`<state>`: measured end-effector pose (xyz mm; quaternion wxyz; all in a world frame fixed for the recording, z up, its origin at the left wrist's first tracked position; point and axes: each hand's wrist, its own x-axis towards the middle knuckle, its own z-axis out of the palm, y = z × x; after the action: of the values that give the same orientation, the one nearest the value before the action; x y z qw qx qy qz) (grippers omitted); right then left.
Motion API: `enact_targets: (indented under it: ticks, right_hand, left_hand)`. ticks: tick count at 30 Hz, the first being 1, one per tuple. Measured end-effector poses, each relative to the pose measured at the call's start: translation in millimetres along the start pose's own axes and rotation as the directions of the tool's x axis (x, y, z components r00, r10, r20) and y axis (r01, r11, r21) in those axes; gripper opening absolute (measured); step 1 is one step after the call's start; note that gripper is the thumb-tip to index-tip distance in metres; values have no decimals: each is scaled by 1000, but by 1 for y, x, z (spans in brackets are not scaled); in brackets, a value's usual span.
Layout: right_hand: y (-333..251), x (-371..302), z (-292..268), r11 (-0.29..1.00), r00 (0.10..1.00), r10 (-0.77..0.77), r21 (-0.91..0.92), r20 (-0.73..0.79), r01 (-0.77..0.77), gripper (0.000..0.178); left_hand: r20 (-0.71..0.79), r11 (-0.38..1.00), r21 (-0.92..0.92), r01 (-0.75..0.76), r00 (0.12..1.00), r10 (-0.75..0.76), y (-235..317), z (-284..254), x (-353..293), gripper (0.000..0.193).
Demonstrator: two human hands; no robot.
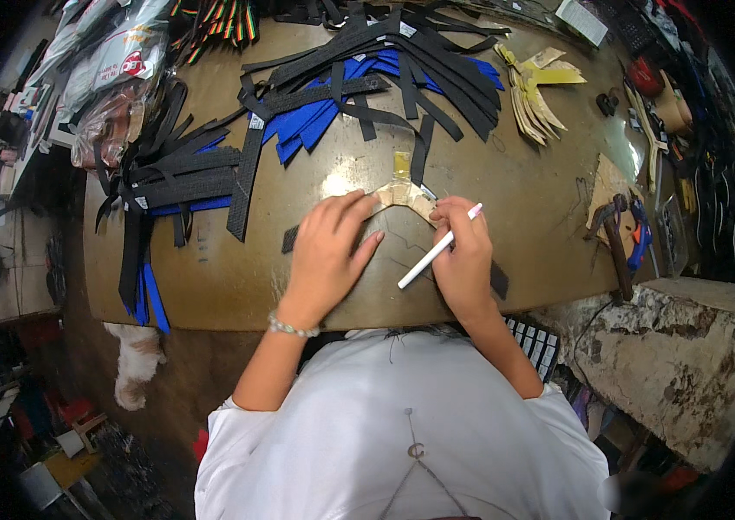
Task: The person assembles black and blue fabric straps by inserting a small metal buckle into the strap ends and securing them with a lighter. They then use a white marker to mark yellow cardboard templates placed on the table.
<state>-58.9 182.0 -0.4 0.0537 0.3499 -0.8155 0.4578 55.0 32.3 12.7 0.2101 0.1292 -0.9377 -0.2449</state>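
My left hand [330,251] lies palm down, fingers stretched and thumb apart, its fingertips on the left arm of a tan forked template [400,192]. Yellow tape [402,165] covers the template's upright stem. My right hand [464,256] is closed round a white pen [426,262] with a pink end, which slants down to the left. Those fingertips are at the template's right arm, beside a thin silvery piece [428,192] that I cannot make out fully. A black strap [420,152] runs up from the template, and dark material [499,282] shows past my right hand.
Black webbing straps with blue pieces [385,74] are heaped at the back, more [185,178] at the left. Tan templates [541,91] lie back right. A hammer [617,247] and blue-handled scissors [640,236] are at the right edge. Plastic bags [124,65] stand back left.
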Motion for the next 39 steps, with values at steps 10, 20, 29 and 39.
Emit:
enact_targets:
  ticks: [10,20,29,39]
  right_hand:
    - [10,-5,-23,988,989,-74,-123,124,90,20]
    - [30,-1,-28,966,969,-160,-170,188,193,20]
    - [31,-6,-26,970,986,-76,-219,147,107,22]
    - [43,-7,-75,977,957,213,60,-197,-205,40]
  left_hand:
    - [-17,998,-66,-7,1000,6,8,19,5,27]
    - [-11,993,-117,31,999,-32,16,27,12,27]
    - [59,985,159,-61,997,52,40,38,25,21]
    - [164,745,649,-156,984,63,64,73,47,64]
